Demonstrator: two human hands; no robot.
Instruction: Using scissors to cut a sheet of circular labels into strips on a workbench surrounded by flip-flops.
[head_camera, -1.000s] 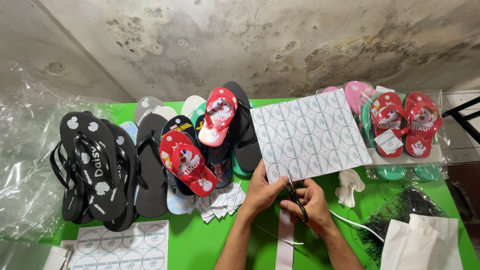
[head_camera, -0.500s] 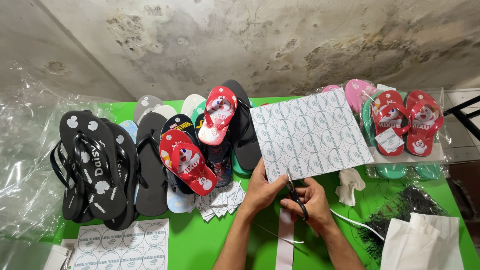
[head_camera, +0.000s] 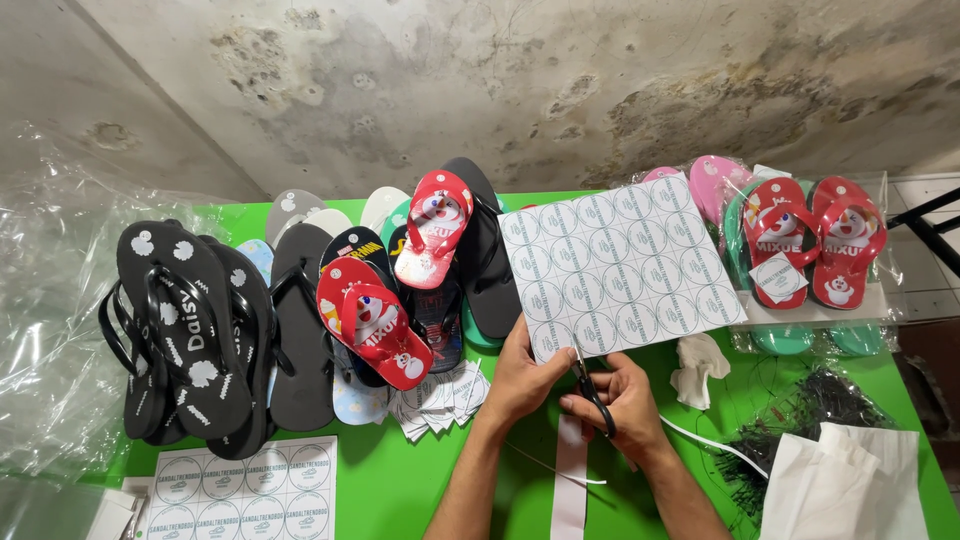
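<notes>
My left hand (head_camera: 522, 380) pinches the lower left corner of a white sheet of round printed labels (head_camera: 620, 265) held up over the green table (head_camera: 400, 490). My right hand (head_camera: 622, 400) grips black scissors (head_camera: 592, 390) whose blades bite into the sheet's lower edge. A narrow white strip (head_camera: 570, 480) hangs down from the sheet below my hands. A heap of small cut label squares (head_camera: 440, 398) lies just left of my left hand.
Black, red and patterned flip-flops (head_camera: 300, 310) are piled at the left and centre. Bagged red flip-flops (head_camera: 815, 245) sit at the right. Another label sheet (head_camera: 245, 490) lies at the front left, clear plastic (head_camera: 50, 300) at far left, a white bag (head_camera: 850, 490) and black ties (head_camera: 800, 420) at right.
</notes>
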